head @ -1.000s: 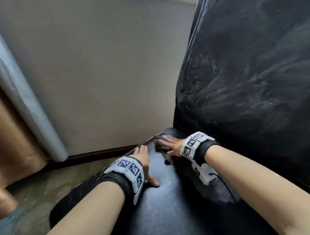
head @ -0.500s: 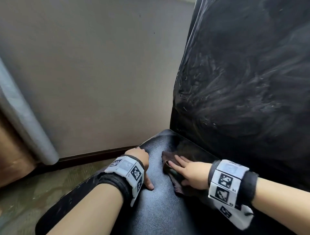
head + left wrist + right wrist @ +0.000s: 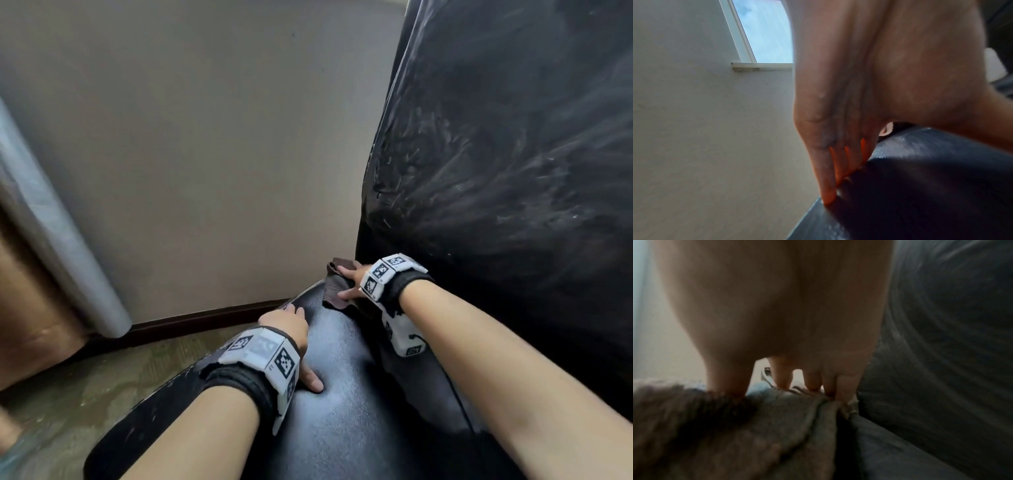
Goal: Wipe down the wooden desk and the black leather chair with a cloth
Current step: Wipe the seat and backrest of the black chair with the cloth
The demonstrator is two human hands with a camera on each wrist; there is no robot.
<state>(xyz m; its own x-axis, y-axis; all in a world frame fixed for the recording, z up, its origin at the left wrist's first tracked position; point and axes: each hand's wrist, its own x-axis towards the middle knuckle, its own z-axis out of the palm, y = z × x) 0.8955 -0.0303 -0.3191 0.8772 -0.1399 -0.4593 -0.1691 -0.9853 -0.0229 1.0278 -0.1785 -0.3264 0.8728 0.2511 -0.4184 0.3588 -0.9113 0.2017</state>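
Note:
The black leather chair fills the right of the head view, its seat [image 3: 342,411] below and its scuffed backrest [image 3: 496,171] upright. A dark brown cloth [image 3: 334,286] lies at the far corner of the seat, next to the backrest. My right hand [image 3: 349,282] presses flat on the cloth with straight fingers [image 3: 844,389], the cloth [image 3: 756,426] bunched beneath them. My left hand [image 3: 291,329] rests flat on the seat's left edge, fingers [image 3: 828,183] straight against the leather [image 3: 920,186].
A beige wall [image 3: 205,154] with a dark baseboard [image 3: 191,322] stands just beyond the seat. Patterned carpet [image 3: 85,387] lies at lower left, a pale curtain [image 3: 51,240] at far left. A window [image 3: 764,32] is high on the wall.
My right hand has slid the cloth away from me along the seat to its far corner by the backrest. The left hand stays braced on the seat's left edge.

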